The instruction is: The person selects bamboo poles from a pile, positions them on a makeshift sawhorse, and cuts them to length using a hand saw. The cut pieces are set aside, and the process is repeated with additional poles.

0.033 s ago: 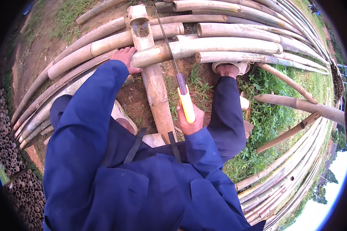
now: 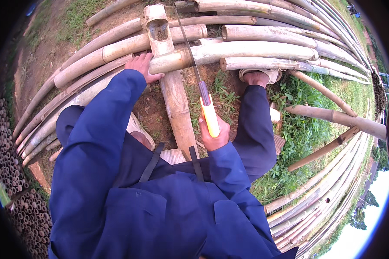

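I see nothing shifted from the earlier frame: my left hand (image 2: 140,65) still presses flat and unclenched on the bamboo pole (image 2: 177,99) that runs away from me over the dirt. To its right, my right hand (image 2: 214,134) stays clenched around the yellow handle of the saw (image 2: 205,101), whose blade reaches up across a crosswise culm (image 2: 246,52) beside the pole.
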{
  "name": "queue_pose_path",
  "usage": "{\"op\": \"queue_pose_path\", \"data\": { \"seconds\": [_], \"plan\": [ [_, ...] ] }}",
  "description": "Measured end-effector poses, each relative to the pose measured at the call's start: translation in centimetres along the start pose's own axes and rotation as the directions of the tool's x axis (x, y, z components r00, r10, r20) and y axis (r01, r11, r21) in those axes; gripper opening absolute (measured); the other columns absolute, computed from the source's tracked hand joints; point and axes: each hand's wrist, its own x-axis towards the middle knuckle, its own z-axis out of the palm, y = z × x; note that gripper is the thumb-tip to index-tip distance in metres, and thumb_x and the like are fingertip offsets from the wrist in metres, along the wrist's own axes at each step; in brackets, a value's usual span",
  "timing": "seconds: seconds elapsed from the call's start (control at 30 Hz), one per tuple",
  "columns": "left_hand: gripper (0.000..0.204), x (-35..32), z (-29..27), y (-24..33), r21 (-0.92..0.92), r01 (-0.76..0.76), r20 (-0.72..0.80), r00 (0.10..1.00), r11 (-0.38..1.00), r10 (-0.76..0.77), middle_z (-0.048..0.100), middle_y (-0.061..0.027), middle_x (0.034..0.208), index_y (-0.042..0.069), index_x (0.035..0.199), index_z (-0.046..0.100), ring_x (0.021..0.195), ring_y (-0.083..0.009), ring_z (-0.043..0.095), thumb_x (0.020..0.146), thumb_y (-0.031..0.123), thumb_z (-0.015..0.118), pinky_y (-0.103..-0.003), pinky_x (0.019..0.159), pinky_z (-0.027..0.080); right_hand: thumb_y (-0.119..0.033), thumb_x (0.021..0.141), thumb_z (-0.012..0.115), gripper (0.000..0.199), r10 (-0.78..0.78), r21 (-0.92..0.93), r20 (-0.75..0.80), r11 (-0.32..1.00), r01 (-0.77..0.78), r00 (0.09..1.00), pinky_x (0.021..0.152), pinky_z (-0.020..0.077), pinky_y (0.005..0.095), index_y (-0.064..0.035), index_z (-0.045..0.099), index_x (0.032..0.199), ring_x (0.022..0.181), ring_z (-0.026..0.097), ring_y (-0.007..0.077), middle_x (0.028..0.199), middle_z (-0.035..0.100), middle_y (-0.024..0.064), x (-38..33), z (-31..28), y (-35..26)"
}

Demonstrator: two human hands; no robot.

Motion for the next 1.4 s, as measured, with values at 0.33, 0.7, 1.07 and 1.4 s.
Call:
{"op": "queue_pose_path", "data": {
  "seconds": [0.33, 0.7, 1.07, 1.4],
  "plan": [
    [0.098, 1.4, -1.0, -0.4, 0.001, 0.121, 0.194, 0.974, 0.993, -0.119, 0.07, -0.0185, 0.126, 0.011, 0.139, 0.056, 0.116, -0.038, 0.067, 0.076, 0.086, 0.065, -0.052, 0.101, 0.05, -0.001, 0.089, 0.073, 0.017, 0.003, -0.104, 0.062, 0.995, 0.004, 0.998, 0.062, 0.0548, 0.0381, 0.0033, 0.07, 0.104, 0.066, 0.072, 0.0308, 0.077, 0.069, 0.017, -4.9, -4.1, -4.5],
    [0.109, 6.3, -1.5, -3.0, -0.254, 0.101, 0.337, 0.941, 0.962, -0.01, 0.072, -0.02, 0.127, 0.007, 0.138, 0.066, 0.122, -0.0363, 0.067, 0.065, 0.089, 0.07, -0.049, 0.108, 0.049, 0.0, 0.089, 0.073, 0.013, -0.004, -0.016, 0.02, 1.0, 0.004, 1.0, 0.06, 0.053, 0.0355, 0.0031, 0.069, 0.101, 0.061, 0.07, 0.0289, 0.072, 0.066, 0.0159, -0.3, -0.9, -1.9],
    [0.116, 4.8, -1.4, -1.8, -0.164, 0.097, 0.301, 0.953, 0.982, -0.044, 0.072, -0.0213, 0.124, 0.008, 0.142, 0.062, 0.122, -0.0377, 0.066, 0.065, 0.093, 0.066, -0.05, 0.108, 0.049, -0.001, 0.089, 0.071, 0.017, 0.047, -0.07, 0.048, 0.997, -0.044, 0.998, 0.062, 0.0533, 0.0365, 0.0034, 0.07, 0.106, 0.064, 0.07, 0.0283, 0.071, 0.065, 0.0184, -0.1, -1.5, -3.8],
    [0.103, 3.0, -2.1, -1.3, -0.136, 0.094, 0.269, 0.962, 0.986, -0.054, 0.073, -0.0242, 0.117, 0.006, 0.138, 0.062, 0.116, -0.0414, 0.067, 0.072, 0.086, 0.068, -0.051, 0.103, 0.049, 0.0, 0.088, 0.073, 0.033, 0.037, -0.175, 0.065, 0.984, -0.025, 0.997, 0.07, 0.0572, 0.0333, 0.0036, 0.071, 0.121, 0.072, 0.076, 0.0292, 0.084, 0.074, 0.0174, -9.1, -7.0, -7.1]
  ]
}}
